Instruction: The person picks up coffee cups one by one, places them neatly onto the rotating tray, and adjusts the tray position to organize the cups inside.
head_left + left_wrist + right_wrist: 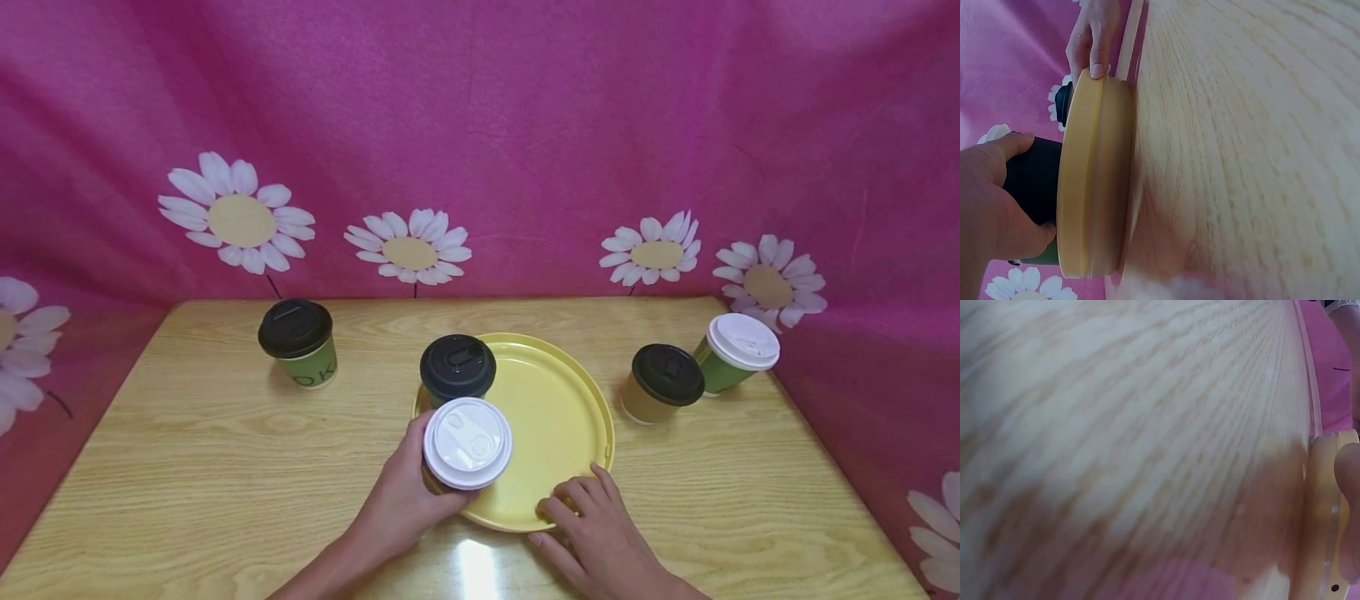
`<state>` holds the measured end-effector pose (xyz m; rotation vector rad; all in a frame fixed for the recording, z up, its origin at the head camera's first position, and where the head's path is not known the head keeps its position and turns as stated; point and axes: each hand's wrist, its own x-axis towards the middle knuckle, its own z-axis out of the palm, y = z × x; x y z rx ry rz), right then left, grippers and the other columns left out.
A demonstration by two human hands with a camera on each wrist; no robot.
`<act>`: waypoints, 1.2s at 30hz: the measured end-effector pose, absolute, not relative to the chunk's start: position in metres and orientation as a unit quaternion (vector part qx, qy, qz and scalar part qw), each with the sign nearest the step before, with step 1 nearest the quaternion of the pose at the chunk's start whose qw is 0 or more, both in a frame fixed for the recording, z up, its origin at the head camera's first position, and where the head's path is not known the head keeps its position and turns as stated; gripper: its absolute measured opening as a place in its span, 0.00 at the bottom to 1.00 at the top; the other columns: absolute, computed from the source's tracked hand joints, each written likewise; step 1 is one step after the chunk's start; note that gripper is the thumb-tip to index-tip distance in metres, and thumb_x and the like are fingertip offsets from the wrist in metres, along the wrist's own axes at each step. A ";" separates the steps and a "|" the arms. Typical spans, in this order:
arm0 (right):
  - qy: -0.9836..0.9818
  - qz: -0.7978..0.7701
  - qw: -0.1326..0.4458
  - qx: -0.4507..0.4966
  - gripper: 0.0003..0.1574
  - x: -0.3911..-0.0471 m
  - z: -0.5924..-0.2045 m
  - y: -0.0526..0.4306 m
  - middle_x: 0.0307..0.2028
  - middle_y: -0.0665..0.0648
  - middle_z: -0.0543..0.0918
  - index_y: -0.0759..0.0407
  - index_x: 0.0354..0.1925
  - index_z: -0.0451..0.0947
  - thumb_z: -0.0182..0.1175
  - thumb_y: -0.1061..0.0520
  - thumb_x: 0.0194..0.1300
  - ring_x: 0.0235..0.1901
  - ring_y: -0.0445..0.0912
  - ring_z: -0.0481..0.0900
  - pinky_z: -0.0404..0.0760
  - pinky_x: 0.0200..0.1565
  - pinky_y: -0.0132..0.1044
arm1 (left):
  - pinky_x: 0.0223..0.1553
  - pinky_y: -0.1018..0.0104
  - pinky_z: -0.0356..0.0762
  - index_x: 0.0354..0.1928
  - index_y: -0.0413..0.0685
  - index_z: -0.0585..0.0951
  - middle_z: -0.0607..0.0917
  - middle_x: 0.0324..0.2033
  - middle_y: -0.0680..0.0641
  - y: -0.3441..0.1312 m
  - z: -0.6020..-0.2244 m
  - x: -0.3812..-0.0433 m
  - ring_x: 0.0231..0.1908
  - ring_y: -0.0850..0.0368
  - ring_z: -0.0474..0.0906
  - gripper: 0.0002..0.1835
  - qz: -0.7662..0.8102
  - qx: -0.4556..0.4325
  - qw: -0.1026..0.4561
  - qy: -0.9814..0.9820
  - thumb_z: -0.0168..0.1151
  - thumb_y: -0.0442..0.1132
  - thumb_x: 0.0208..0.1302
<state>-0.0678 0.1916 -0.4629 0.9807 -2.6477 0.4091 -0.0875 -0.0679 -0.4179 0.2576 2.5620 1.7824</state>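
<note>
My left hand point(408, 492) grips a paper cup with a white lid point(468, 443); in the left wrist view the cup's dark side point(1035, 172) shows between thumb and fingers, its base right at the tray's rim. Just behind it a cup with a black lid point(458, 367) stands at the left of the round yellow tray point(551, 417). At the tray's near right edge my right hand point(600, 529) holds the rim, thumb outside and fingers bent over the inside. The left wrist view shows that thumb point(1097, 70) on the rim.
A green cup with a black lid point(300, 343) stands at the back left of the wooden table point(225, 467). To the tray's right are a brown cup with a black lid point(662, 383) and a green cup with a white lid point(735, 354). Pink flowered cloth point(517, 150) hangs behind.
</note>
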 end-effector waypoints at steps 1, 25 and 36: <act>-0.919 0.142 0.141 0.340 0.14 -0.068 -0.463 0.192 0.35 0.44 0.71 0.44 0.36 0.74 0.55 0.39 0.61 0.41 0.41 0.68 0.54 0.57 0.57 | 0.62 0.59 0.55 0.63 0.55 0.60 0.70 0.56 0.57 -0.068 -0.418 -0.088 0.57 0.62 0.64 0.50 0.568 0.082 0.005 0.819 0.78 0.38 0.36; -0.919 0.138 0.142 0.340 0.14 -0.068 -0.462 0.192 0.35 0.44 0.71 0.44 0.36 0.74 0.54 0.38 0.61 0.42 0.41 0.67 0.53 0.58 0.57 | 0.59 0.58 0.60 0.63 0.54 0.60 0.72 0.54 0.56 -0.066 -0.418 -0.089 0.56 0.62 0.66 0.50 0.536 0.090 -0.020 0.839 0.78 0.40 0.34; -0.916 0.138 0.153 0.343 0.13 -0.068 -0.464 0.192 0.35 0.44 0.71 0.45 0.36 0.74 0.55 0.39 0.61 0.41 0.42 0.67 0.54 0.57 0.58 | 0.60 0.60 0.59 0.63 0.53 0.59 0.71 0.55 0.55 -0.064 -0.418 -0.090 0.57 0.63 0.65 0.51 0.517 0.094 -0.014 0.851 0.78 0.41 0.34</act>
